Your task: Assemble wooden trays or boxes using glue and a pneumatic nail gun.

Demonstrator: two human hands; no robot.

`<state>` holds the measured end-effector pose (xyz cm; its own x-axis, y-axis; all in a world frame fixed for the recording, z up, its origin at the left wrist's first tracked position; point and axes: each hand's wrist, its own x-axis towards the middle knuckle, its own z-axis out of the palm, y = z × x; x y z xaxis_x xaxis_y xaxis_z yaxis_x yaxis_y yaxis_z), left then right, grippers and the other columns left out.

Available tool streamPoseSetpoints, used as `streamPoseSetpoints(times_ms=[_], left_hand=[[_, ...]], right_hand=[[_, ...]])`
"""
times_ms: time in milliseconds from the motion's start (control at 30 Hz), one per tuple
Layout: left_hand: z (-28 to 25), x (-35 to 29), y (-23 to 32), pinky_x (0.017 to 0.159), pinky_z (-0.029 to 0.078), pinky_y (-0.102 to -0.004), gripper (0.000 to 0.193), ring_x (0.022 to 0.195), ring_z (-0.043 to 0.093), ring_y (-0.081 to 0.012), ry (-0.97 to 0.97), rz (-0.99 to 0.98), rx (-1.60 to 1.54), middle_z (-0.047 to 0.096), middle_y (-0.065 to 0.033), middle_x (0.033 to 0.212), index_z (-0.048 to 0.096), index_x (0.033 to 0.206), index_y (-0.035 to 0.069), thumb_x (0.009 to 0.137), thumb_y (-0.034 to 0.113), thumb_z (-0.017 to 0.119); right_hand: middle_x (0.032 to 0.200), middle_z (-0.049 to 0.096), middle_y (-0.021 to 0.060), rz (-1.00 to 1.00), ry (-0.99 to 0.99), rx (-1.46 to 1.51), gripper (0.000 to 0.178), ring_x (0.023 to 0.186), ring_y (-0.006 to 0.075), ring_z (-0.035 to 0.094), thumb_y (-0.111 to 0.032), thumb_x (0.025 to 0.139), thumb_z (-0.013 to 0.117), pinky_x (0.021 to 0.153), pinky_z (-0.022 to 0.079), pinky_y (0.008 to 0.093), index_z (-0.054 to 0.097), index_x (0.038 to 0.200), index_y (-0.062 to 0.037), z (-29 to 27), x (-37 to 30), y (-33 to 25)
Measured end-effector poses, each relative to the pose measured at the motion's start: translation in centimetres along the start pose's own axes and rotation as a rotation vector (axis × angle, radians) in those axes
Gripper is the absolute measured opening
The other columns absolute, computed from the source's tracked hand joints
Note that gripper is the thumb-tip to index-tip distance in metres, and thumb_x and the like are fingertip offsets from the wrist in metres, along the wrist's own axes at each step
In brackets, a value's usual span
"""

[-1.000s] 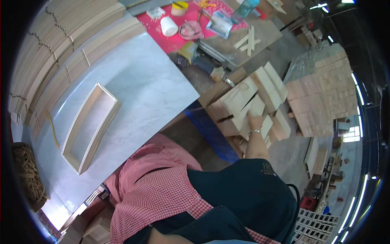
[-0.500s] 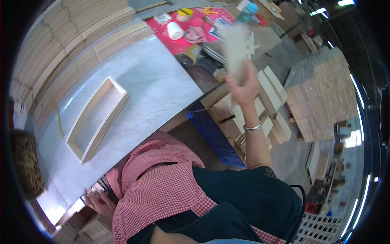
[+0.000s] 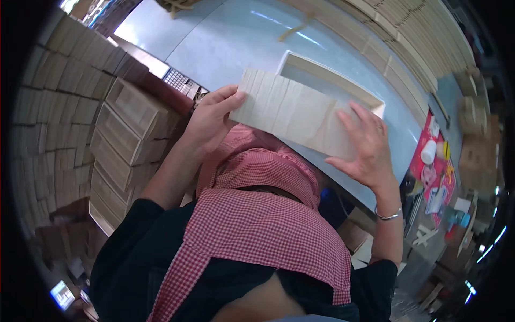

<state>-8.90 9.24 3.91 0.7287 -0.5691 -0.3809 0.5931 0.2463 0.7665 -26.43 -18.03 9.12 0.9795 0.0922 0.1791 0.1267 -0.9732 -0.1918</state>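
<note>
Pale tabletop (image 3: 230, 45), board (image 3: 292, 115) between fingers (image 3: 220, 95)

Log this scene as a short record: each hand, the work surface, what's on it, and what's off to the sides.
Left hand: grips the left end of a pale wooden board
Right hand: at the board's right end, fingers and thumb spread
Surface: grey-blue table
On it: open wooden frame, partly hidden by the board
Far left: stacked wooden pieces
Right: pink sheet with white container
</note>
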Motion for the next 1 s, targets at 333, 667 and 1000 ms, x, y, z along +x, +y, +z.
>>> streamPoseSetpoints(times_ms=[333,667,1000], left_hand=[[-4.2,7.0,1.3,0.075,0.054,-0.0218,0.029,0.08,0.065,-0.0127,0.114,0.305,0.379,0.068,-0.0103,0.097,0.062,0.123,-0.005,0.096,0.004,0.062],[-4.2,7.7,-0.3,0.077,0.055,-0.0267,0.021,0.093,0.067,-0.0176,0.332,0.47,1.145,0.068,-0.0099,0.111,0.074,0.106,0.003,0.088,0.014,0.073],[-0.5,6.7,-1.7,0.096,0.046,-0.0414,0.025,0.121,0.054,-0.0259,0.215,0.934,1.499,0.066,-0.0041,0.111,0.077,0.101,0.01,0.077,0.015,0.082]], right_hand=[[0.145,0.052,0.0132,0.086,0.113,-0.056,0.082,0.127,0.0307,0.052,-0.019,0.063,0.084,0.112,0.036,0.0437,0.055,0.138,-0.0072,-2.3,1.8,6.0],[0.144,0.054,0.0137,0.12,0.026,0.068,0.081,0.127,0.0335,0.051,-0.017,0.062,0.082,0.111,0.039,0.0434,0.056,0.137,-0.0048,-2.1,1.8,7.6],[0.145,0.054,0.0125,0.113,-0.025,0.072,0.081,0.129,0.0318,0.051,-0.019,0.061,0.083,0.111,0.039,0.0425,0.057,0.137,-0.0051,-1.5,1.9,8.6]])
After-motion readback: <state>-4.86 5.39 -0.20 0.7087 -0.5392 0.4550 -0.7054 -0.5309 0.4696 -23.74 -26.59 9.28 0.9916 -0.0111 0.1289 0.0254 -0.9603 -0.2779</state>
